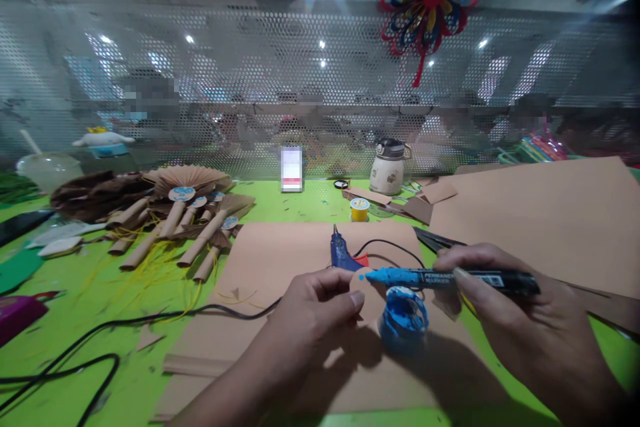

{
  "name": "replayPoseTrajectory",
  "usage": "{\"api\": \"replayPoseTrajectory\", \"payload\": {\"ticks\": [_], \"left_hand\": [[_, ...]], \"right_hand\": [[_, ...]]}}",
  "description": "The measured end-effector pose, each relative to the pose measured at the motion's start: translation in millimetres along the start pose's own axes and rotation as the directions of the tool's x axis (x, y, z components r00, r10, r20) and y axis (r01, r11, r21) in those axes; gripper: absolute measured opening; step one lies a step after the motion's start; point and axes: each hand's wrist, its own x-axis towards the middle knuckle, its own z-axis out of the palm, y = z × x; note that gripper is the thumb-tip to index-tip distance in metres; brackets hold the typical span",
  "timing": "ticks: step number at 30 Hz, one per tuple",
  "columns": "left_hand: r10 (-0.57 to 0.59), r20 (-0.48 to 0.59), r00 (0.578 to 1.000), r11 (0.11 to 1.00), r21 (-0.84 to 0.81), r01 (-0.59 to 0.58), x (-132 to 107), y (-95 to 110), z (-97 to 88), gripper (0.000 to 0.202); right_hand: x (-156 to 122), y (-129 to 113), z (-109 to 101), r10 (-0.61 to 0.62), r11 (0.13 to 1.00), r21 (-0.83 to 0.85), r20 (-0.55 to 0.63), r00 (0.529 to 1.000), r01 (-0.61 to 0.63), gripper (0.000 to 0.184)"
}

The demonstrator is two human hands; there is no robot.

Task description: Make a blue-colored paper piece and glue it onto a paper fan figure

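Observation:
My left hand pinches a small round tan paper disc between thumb and fingers. My right hand grips a black permanent marker whose front end is coated in blue paint; its tip touches the disc's left edge. Just below the disc sits a small round pot of blue paint. Everything is held over a brown cardboard sheet on the green table. A blue glue gun lies on that sheet just behind my hands.
Brown paper fans with rolled handles lie at the left. Black cables cross the front left. A large cardboard sheet, black scissors, a yellow thread spool, a white kettle and a mesh screen stand behind.

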Motion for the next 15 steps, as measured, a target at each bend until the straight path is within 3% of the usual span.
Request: {"api": "replayPoseTrajectory", "payload": {"ticks": [8, 15], "left_hand": [[0.053, 0.019, 0.998, 0.999, 0.008, -0.053, 0.1, -2.2, -1.5, 0.019], [-0.005, -0.004, 1.000, 1.000, -0.016, 0.005, 0.7, -1.1, 0.4, 0.019]], "right_hand": [[0.7, 2.3, -2.2, -0.022, 0.998, -0.050, 0.031, 0.999, 0.023, 0.012], [3.2, 10.9, -6.8, -0.061, 0.998, -0.009, 0.015, 0.998, 0.061, 0.012]]}}
